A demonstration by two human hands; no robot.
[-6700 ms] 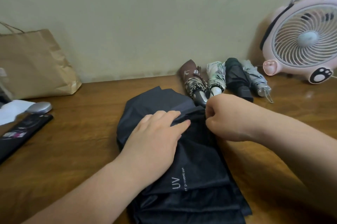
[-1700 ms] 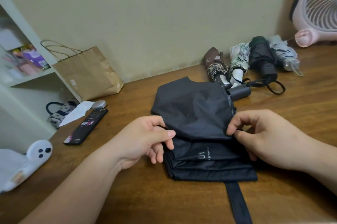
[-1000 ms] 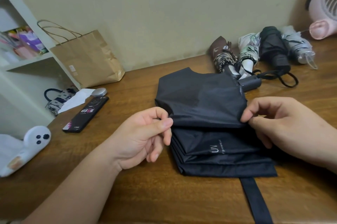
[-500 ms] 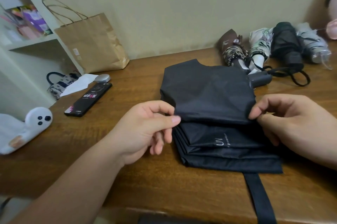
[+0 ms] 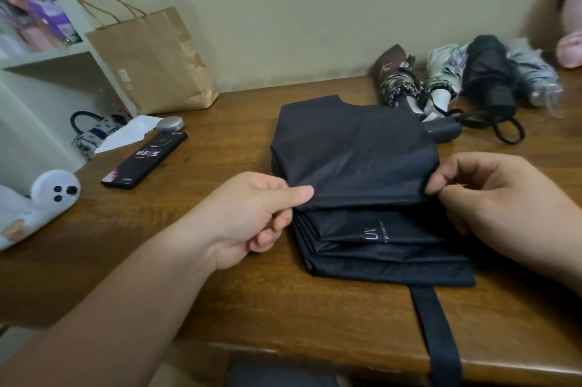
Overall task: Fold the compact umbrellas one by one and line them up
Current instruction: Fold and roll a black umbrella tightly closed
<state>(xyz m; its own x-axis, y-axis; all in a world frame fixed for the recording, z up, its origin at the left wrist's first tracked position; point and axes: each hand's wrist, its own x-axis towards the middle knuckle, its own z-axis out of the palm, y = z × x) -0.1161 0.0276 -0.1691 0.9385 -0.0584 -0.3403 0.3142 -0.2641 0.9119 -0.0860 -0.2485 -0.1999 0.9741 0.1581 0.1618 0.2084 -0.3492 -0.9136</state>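
The black compact umbrella lies at the centre of the frame on a wooden table. Its canopy is flattened into stacked pleats, with "UV" printed on a lower layer. The left hand pinches the left end of the top flap's near edge between thumb and forefinger. The right hand pinches the right end of that edge the same way. The closure strap runs from the lowest pleat down over the table's front edge. The dark handle pokes out at the canopy's upper right, with its wrist cord looped beside it.

In the upper right, against the wall, four folded umbrellas lie side by side: brown, white patterned, black and grey. A pink fan is cut off by the right edge of the frame. At the left are a phone and a brown paper bag.
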